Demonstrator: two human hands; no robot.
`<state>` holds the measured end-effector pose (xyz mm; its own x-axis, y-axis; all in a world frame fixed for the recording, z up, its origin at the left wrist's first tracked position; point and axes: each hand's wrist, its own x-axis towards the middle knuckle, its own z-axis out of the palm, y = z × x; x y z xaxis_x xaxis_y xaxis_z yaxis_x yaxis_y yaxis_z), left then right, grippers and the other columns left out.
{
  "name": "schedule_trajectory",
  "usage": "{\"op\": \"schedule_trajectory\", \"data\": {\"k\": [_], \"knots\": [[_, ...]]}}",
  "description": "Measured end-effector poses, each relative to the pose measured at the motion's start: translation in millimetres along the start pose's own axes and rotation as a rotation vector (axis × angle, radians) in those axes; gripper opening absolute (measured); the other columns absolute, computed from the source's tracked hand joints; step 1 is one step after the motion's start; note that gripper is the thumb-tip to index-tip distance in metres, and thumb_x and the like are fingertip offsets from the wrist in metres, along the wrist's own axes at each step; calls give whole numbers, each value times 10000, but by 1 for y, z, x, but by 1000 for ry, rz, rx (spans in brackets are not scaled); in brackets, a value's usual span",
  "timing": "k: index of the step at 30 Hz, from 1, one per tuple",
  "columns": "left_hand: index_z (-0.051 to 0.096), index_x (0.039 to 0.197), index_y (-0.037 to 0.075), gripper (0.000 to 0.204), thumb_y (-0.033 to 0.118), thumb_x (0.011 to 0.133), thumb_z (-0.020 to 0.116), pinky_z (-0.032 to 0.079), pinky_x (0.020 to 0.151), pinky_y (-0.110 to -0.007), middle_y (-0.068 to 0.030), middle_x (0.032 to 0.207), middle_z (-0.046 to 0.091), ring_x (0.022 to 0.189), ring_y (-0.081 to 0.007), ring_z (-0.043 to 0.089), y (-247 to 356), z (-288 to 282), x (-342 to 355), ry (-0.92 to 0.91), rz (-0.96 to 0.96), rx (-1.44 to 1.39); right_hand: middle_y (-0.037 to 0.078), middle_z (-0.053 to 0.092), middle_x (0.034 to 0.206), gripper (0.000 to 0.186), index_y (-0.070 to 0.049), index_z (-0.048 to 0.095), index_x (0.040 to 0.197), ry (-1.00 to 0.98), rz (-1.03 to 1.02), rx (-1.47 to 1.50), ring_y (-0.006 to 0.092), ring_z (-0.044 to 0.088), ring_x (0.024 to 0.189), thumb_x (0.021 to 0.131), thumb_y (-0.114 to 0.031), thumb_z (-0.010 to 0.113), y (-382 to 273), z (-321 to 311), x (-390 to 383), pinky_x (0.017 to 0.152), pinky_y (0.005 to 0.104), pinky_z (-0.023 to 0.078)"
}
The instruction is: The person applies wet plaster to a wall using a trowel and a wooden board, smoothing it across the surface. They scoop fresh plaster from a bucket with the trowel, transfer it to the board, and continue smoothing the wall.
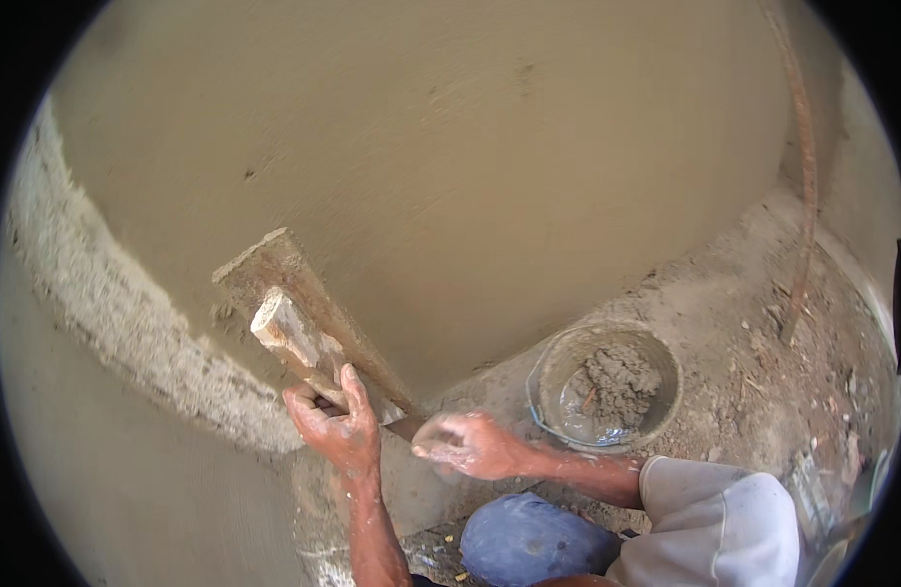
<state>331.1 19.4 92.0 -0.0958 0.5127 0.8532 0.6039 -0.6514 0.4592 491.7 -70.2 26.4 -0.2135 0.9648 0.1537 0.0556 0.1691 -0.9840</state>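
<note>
A long plastering float [357,342], its board caked with mortar, leans at a slant beside the wet wall. My left hand [343,426] is closed round its pale, worn handle [292,328], with the thumb up along the side. Near the float's lower end is my right hand [475,445], its fingers pointing left and smeared by motion. A short dark edge shows between those fingertips and the float. Whether the right hand grips it cannot be made out. To the right of this hand stands a bucket [670,367] with grey mortar [622,382] inside.
Smooth wet plaster covers the large wall [529,176] ahead. A rough, pale strip [127,279] runs down the left side. At the right, a rusty rod or pipe [808,166] reaches down to rubble-strewn ground [734,323]. My bent knees [538,538] are low in the view.
</note>
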Motion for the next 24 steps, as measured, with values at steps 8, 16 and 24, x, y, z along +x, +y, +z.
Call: {"op": "schedule_trajectory", "data": {"k": [8,16,24], "knots": [[580,1276,-122,487,234,990,750,565,894,-370,-207,1232,631,1099,-259,638,78,90,-30,-39,-379,-572,114,483,1507,558,-13,438,1510,419,-134,1152,201,553,1282,1107,-382,549,23,-27,31,1020,406,529],[613,1285,-106,569,324,958,789,589,953,-420,-184,1154,715,983,-273,723,53,86,-67,-506,-546,-714,115,656,1040,317,2,525,1214,790,-326,902,177,648,894,1048,-233,658,24,-97,49,686,419,611],[666,1189,-45,394,162,896,831,606,830,-372,-153,1026,766,965,-249,752,-143,-67,-144,-1197,-516,-70,169,686,950,488,29,553,1158,1320,-458,-475,242,699,879,934,-323,805,-1,-321,52,715,398,590]]}}
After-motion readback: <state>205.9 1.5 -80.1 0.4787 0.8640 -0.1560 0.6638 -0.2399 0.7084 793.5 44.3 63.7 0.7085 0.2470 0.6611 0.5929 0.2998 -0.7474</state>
